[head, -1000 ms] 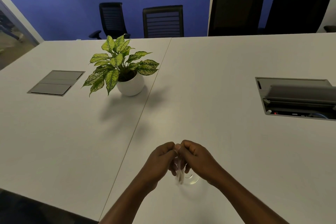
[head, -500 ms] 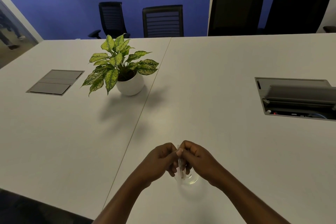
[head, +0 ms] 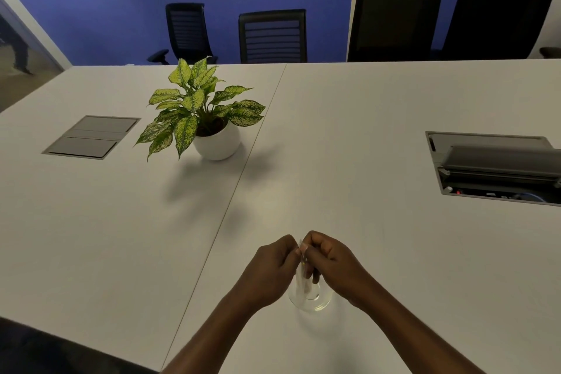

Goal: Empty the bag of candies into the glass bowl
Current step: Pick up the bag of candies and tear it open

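I see a wide white table (head: 349,136) with a potted plant (head: 206,118) far up on the left. Near its front edge my left hand (head: 270,272) and right hand (head: 334,264) meet, both pinching the top of a small clear bag (head: 302,275) that hangs just above the glass bowl (head: 309,300). The candies are too blurred to make out.

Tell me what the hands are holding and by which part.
Both the left hand and right hand pinch the top edge of the clear candy bag above the glass bowl.
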